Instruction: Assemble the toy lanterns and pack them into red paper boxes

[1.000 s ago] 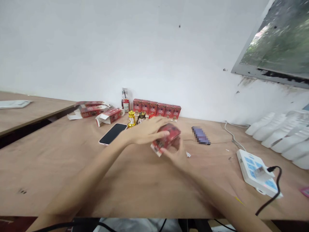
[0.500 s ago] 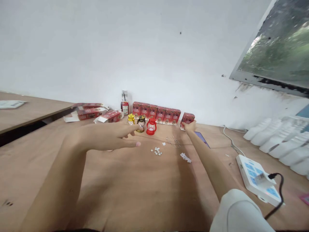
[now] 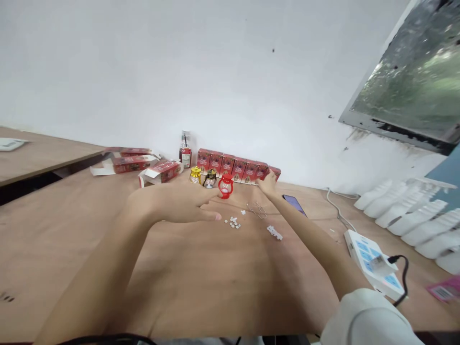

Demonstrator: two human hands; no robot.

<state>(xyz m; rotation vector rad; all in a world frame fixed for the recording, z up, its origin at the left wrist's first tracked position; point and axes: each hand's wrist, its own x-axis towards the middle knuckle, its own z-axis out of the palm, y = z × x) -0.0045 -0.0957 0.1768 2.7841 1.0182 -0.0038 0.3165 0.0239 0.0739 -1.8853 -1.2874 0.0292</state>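
My right hand (image 3: 269, 183) reaches to the far wall, its fingers on a small red box (image 3: 275, 171) at the right end of a row of red boxes (image 3: 230, 163). The hand partly hides that box. Palm down with its fingers stretched out, my left hand (image 3: 179, 203) hovers over the table and holds nothing. Just beyond it stand three tiny lanterns: a gold lantern (image 3: 195, 175), a black lantern (image 3: 210, 178) and a red lantern (image 3: 225, 186). Small white discs (image 3: 233, 222), thin wire pieces (image 3: 258, 209) and a white bit (image 3: 275, 233) lie between my hands.
Opened red boxes (image 3: 161, 171) lie at the back left beside a small bottle (image 3: 186, 151). A dark phone (image 3: 293, 203) lies right of my right arm. A white power strip (image 3: 372, 256) with a black cable and a row of white bottles (image 3: 413, 211) fill the right side.
A second ago both hands held the red box over the table's middle. My right hand has since carried it to the wall and slid it left against the row. My left hand let go.
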